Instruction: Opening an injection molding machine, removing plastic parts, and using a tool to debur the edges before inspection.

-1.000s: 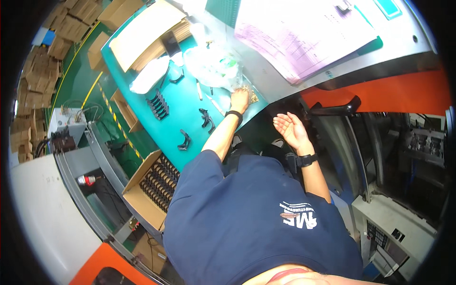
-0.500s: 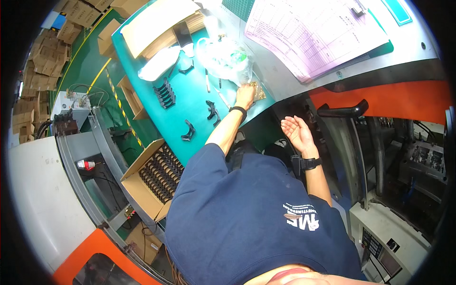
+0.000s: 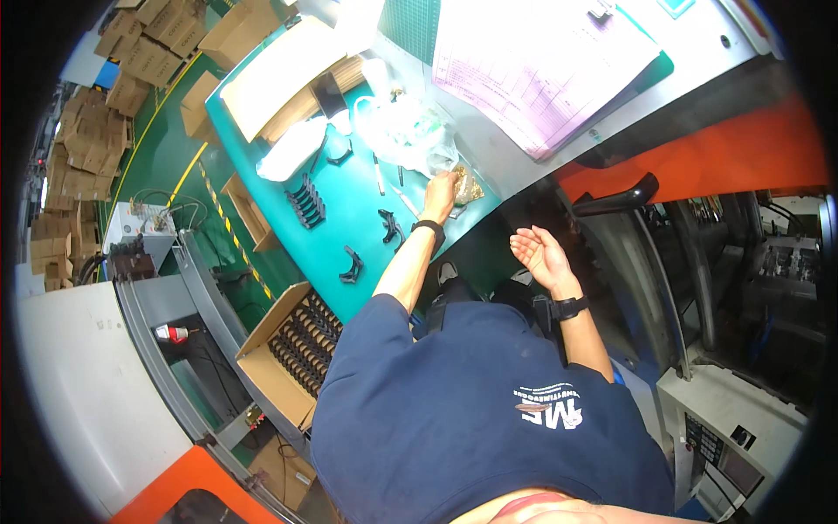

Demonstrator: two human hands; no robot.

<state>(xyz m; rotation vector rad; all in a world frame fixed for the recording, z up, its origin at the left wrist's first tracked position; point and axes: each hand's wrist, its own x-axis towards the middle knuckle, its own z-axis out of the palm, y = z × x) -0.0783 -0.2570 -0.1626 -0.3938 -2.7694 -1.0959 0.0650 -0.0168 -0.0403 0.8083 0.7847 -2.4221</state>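
The small brass-coloured pieces lie in a heap near the counter's right-hand corner, just right of the left grip, whose fingertips reach down to the edge of the heap. The fingertips are partly hidden, so whether they are apart, together or clamped on a piece cannot be told. The right grip is held off the counter's near edge, palm up and bare, its fingers apart from the thumb and slightly bent.

Compared with half a second ago, the view has shifted a little; the left grip remains at the heap, and the right remains raised.

A clear plastic bag crowds the heap and the left fingers from the far side. A white pen lies to the left of that hand. Farther left stand a row of black curved parts and, nearer the person, a single black bracket. A cardboard box of similar black parts sits beside the counter, below its left edge.
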